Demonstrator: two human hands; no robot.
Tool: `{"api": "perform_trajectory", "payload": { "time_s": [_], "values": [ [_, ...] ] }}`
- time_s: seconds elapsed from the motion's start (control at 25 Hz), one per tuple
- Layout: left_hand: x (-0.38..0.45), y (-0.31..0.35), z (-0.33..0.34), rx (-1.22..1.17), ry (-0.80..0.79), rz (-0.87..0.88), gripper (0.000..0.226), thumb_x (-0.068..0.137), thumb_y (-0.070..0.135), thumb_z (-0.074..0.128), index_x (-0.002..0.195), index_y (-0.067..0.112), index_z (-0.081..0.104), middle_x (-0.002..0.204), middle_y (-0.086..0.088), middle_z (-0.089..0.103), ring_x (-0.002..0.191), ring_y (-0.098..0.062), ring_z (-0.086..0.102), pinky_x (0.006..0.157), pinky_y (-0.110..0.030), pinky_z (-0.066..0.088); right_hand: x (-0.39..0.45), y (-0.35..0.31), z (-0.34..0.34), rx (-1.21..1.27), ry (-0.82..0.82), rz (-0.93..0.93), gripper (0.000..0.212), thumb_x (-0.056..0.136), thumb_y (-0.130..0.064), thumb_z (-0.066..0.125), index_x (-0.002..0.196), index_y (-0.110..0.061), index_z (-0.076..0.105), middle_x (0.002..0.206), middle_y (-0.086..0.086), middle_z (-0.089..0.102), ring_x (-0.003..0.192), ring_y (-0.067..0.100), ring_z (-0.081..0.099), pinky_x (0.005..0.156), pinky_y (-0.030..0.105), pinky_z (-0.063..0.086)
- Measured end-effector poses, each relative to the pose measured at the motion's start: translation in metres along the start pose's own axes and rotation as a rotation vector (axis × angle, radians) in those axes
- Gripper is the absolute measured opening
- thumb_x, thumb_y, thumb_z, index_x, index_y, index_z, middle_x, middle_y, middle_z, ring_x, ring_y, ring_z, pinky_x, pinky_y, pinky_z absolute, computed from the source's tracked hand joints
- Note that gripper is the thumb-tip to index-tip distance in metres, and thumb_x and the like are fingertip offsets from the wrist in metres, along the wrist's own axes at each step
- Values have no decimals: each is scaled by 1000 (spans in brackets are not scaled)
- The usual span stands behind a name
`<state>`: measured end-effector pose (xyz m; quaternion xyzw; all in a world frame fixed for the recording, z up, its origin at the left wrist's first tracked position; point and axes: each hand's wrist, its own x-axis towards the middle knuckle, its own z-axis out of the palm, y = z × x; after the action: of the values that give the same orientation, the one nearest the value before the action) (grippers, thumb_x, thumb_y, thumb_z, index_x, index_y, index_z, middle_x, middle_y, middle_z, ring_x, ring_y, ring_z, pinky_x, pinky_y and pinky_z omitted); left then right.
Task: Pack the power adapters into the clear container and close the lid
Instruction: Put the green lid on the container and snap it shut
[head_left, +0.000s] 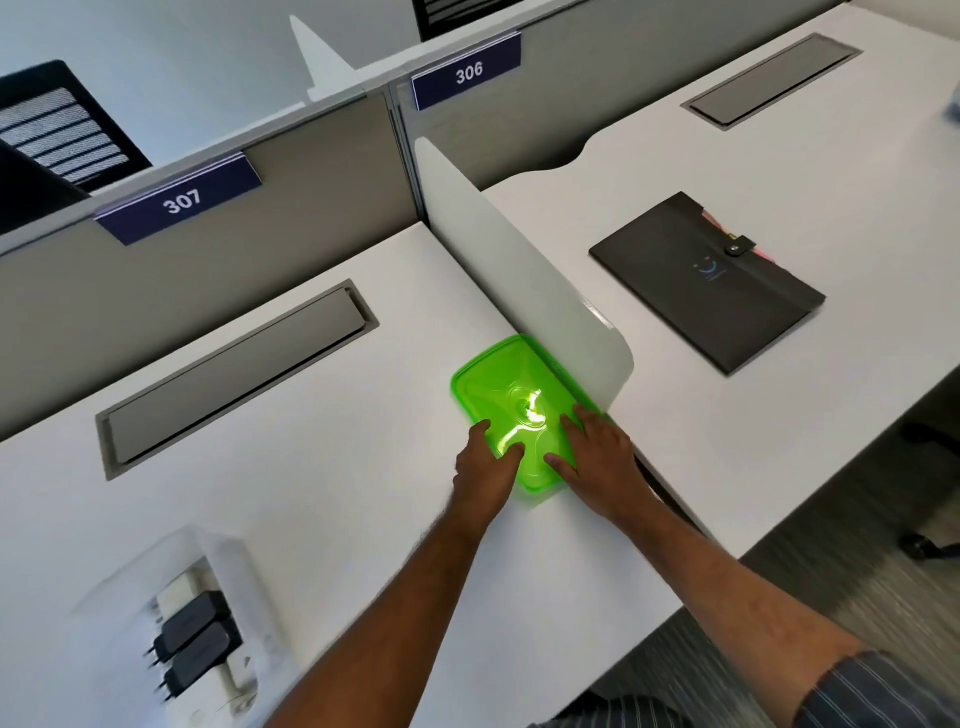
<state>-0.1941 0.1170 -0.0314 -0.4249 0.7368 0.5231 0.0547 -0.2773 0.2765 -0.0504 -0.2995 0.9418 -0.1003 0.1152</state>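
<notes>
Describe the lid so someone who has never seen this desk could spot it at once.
Start at the white divider panel between desks 307 and 306. At its near end, on the 307 side, lies the green lid, flat on the desk with both hands on its near edge. It is the only bright green thing here.

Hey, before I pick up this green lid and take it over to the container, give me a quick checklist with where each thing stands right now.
1. Adapters inside the clear container: ok, two dark ones and white ones lie in it.
2. Container open for the lid: ok.
3. Both hands on the green lid: ok, left hand and right hand rest on its near end.
4. Firm grip on the lid: cannot tell.
5. Lid clear of the white divider: not ok, its far edge sits against it.
</notes>
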Motion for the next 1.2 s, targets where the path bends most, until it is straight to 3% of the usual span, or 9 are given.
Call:
{"api": "perform_trajectory", "payload": {
  "time_s": [0.16, 0.28, 0.44, 0.6, 0.72, 0.8, 0.92, 1.12, 1.2],
  "values": [
    [7, 11, 1, -500, 124, -145, 49, 91, 19, 72, 132, 20, 46, 135, -12, 62, 117, -27, 62, 102, -40, 50, -2, -1, 2, -31, 53, 5, 67, 92, -57, 44, 131, -7, 66, 138, 18, 62, 124, 34, 63, 102, 49, 48],
    [12, 15, -6, -633, 82, -228, 50, 95, 16, 69, 137, 16, 42, 127, -13, 65, 104, -27, 65, 99, -46, 53, -4, -4, 1, -37, 93, 24, 66, 93, -56, 37, 131, -10, 67, 139, 14, 63, 125, 30, 62, 104, 47, 45],
    [10, 19, -12, -626, 24, -194, 34, 98, 6, 59, 132, 6, 54, 108, -14, 67, 86, -22, 65, 75, -35, 57, 0, -3, 0, -16, 151, 12, 66, 94, -58, 32, 132, -15, 65, 140, 8, 62, 128, 26, 59, 106, 45, 41],
    [-1, 24, -19, -618, 25, -142, 26, 97, 3, 55, 121, 10, 62, 105, -15, 68, 86, -23, 66, 84, -41, 58, 2, -2, -8, 91, 276, -12, 63, 93, -59, 38, 130, -16, 65, 129, 7, 67, 117, 30, 64, 97, 46, 45],
    [-16, 23, -32, -570, 93, -61, 27, 96, 2, 56, 121, 9, 62, 106, -12, 69, 79, -19, 67, 72, -31, 54, 5, -9, -22, 251, 340, 53, 58, 93, -54, 53, 138, -17, 56, 116, 5, 66, 105, 32, 62, 90, 48, 45],
    [-27, 20, -45, -525, 162, 35, 29, 93, -3, 58, 119, 8, 63, 108, -12, 71, 81, -20, 68, 64, -20, 53, 8, -17, -35, 440, 324, 130, 61, 94, -43, 65, 147, -21, 45, 102, -4, 64, 99, 25, 61, 92, 47, 40],
    [-46, 12, -65, -441, 239, 162, 37, 84, -11, 61, 108, 17, 67, 100, -6, 72, 87, -17, 67, 74, -25, 57, 8, -29, -50, 675, 243, 207, 61, 97, -42, 62, 150, -29, 34, 87, -17, 61, 88, 16, 61, 95, 40, 34],
    [-73, -15, -102, -322, 327, 265, 40, 84, -6, 68, 101, 30, 66, 102, 4, 75, 67, -5, 67, 68, -14, 53, -1, -62, -69, 1061, 79, 109, 20, 104, -27, 54, 118, -18, 65, 81, 4, 66, 72, 13, 60, 73, 35, 49],
    [-84, -27, -118, -319, 366, 281, 37, 86, -4, 69, 102, 30, 67, 102, 8, 75, 69, -3, 71, 66, -11, 52, -5, -75, -71, 1173, 28, 94, 20, 106, -23, 49, 105, -17, 68, 76, 2, 67, 61, 7, 58, 63, 26, 46]
  ]
}}
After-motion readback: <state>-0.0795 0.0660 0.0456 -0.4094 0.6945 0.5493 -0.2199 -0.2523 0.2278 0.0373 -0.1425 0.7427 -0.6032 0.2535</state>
